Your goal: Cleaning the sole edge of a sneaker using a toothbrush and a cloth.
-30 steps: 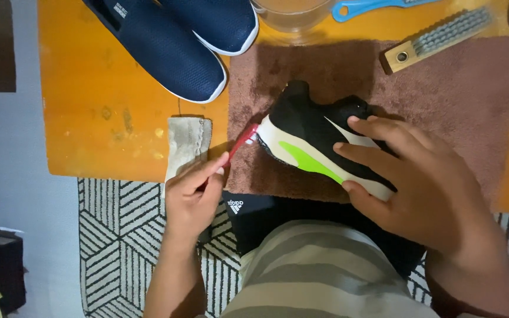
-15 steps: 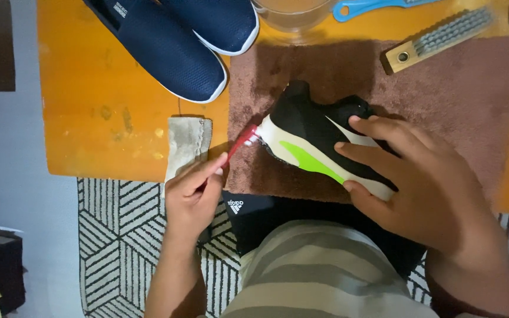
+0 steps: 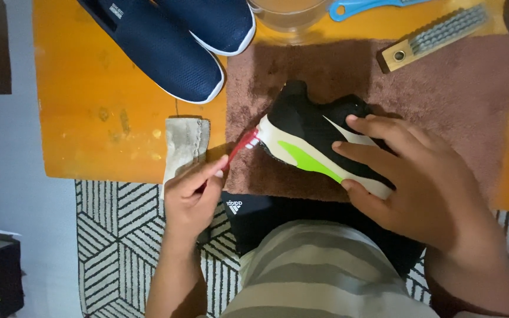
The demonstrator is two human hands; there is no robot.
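Head view showed my left hand (image 3: 192, 197) pinching a red toothbrush (image 3: 240, 148) off the low table's (image 3: 101, 112) near edge, its bristles touching the white sole. My right hand (image 3: 410, 176) clamped the black sneaker (image 3: 319, 138) on the brown towel (image 3: 443, 100), mid-table near the front edge.

i see one small white label (image 3: 116, 10) on the dark blue shoe (image 3: 160, 53) near the table's (image 3: 89, 118) far edge.
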